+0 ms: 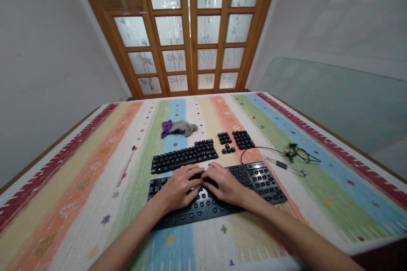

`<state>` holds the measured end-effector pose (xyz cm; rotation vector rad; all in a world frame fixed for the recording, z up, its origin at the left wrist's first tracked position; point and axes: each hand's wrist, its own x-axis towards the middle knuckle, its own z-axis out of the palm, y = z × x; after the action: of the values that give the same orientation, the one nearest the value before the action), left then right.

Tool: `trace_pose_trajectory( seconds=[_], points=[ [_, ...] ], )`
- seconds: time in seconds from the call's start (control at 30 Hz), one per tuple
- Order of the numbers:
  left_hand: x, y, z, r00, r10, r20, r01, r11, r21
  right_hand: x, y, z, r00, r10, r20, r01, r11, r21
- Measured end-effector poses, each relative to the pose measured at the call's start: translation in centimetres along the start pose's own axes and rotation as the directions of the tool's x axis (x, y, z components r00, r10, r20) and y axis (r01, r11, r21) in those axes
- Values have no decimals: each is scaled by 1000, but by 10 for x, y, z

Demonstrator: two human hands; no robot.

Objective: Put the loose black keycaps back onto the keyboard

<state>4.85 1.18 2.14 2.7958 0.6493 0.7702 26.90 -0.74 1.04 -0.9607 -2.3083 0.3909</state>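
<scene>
A black keyboard lies in front of me, most of its key positions bare, with some keycaps fitted at its upper left. Over its middle, my left hand has thumb and forefinger drawn together. My right hand meets it there, its fingers bent and pinched at the same spot. Whatever sits between the fingertips is hidden. Just behind the keyboard, loose black keycaps are laid out in rows. Smaller groups hold arrow keycaps, navigation keycaps and number-pad keycaps.
A grey and purple cloth lies crumpled farther back. To the left is a thin brush with a dark tip. The keyboard's coiled cable and a dark-handled tool lie right. A striped tablecloth covers the table.
</scene>
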Motion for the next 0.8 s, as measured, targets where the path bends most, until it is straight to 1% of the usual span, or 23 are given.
trace_pose_trajectory(
  seconds=[0.13, 0.27, 0.37, 0.5, 0.6, 0.7, 0.8],
  points=[
    [0, 3, 5, 999, -15, -45, 14, 1000, -28, -1, 0, -1, 999, 31, -19, -30, 999, 33],
    [-6, 3, 10, 997, -26, -66, 25, 999, -24, -2, 0, 2, 999, 19, -40, -19, 1000, -1],
    [-10, 2, 14, 997, -36, -72, 35, 999, -22, -3, -1, 5, 999, -27, -45, 24, 998, -63],
    [-13, 0, 19, 998, -31, -63, 29, 999, -38, -5, -3, 8, 993, -107, -50, 95, 973, -212],
    [-14, 0, 22, 999, -15, -42, 12, 998, -56, -6, -4, 10, 991, -113, -65, 90, 955, -283],
    [-15, -1, 24, 1000, -13, -17, 12, 998, -58, -7, -5, 12, 990, -110, -83, 80, 949, -304],
    [-15, -2, 24, 1000, -17, -17, 16, 998, -65, -7, -7, 12, 990, -104, -94, 70, 948, -311]
  ],
)
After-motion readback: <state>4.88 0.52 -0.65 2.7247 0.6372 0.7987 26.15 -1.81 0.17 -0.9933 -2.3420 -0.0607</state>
